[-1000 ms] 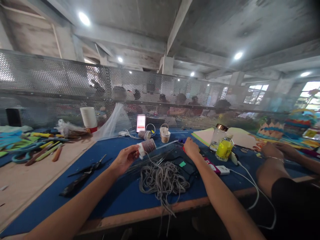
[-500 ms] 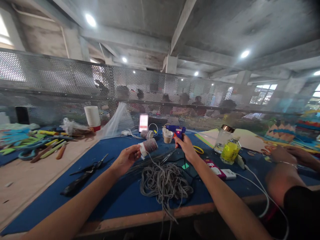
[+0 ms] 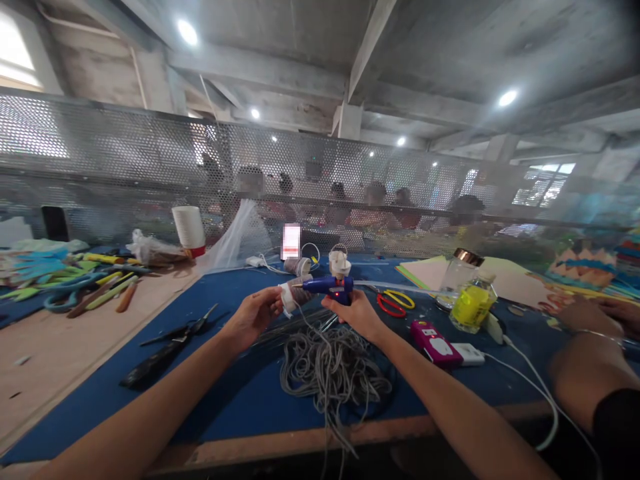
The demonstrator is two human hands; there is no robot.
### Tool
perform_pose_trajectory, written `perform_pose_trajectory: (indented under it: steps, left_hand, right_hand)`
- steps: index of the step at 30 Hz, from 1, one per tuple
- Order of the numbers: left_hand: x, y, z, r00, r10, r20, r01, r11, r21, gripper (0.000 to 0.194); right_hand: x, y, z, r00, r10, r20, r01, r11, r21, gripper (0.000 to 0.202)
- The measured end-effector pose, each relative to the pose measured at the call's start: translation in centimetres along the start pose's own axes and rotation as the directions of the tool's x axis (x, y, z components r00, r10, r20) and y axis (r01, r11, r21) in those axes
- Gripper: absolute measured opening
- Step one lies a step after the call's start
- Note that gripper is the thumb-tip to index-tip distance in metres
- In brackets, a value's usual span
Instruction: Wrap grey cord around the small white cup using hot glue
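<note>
My left hand (image 3: 256,315) grips a small white paper cup (image 3: 289,298) partly wrapped in grey cord, held above the blue mat. In my right hand (image 3: 357,312) is a blue glue gun (image 3: 330,287) with a lit red light and a glue stick at its back. Its nozzle points left and lies over the wrapped part of the cup, partly covering it; whether they touch, I cannot tell. A strand runs from the cup down to a loose heap of grey cord (image 3: 333,370) near the table's front edge.
Black pliers (image 3: 173,347) lie left; beyond them are scissors and tools. Behind stand stacked paper cups (image 3: 189,228), a lit phone (image 3: 291,241) and a small cup (image 3: 339,262). Right are scissors (image 3: 397,301), a magenta box (image 3: 435,343), a yellow bottle (image 3: 471,307) and another person's arms.
The glue gun has moved left in my right hand, from beside the small standing cup to over the wrapped cup. The red and yellow scissors now show more fully.
</note>
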State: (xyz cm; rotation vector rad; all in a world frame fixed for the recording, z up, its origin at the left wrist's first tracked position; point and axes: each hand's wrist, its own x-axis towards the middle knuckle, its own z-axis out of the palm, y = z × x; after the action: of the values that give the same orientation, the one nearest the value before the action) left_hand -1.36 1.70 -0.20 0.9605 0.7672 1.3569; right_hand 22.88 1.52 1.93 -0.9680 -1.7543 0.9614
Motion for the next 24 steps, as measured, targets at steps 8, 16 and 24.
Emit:
perform_pose_trajectory:
  steps: [8, 16, 24]
  left_hand:
    - [0.1, -0.1, -0.1, 1.000, -0.011, 0.020, 0.012, 0.998, -0.069, 0.010]
    - [0.0, -0.1, 0.1, 1.000, 0.009, 0.022, -0.008, 0.999, -0.049, 0.012]
    - [-0.2, 0.0, 0.4, 1.000, 0.014, -0.020, -0.015, 0.999, -0.030, 0.011]
  right_hand:
    - [-0.3, 0.5, 0.5, 0.997, -0.071, 0.027, 0.071, 0.997, 0.011, 0.041]
    - [-0.2, 1.6, 0.2, 0.974, -0.225, -0.031, 0.189, 0.878, -0.440, 0.040]
    - [-0.1, 2.0, 0.2, 0.947, -0.318, -0.032, 0.241, 0.776, -0.583, 0.043]
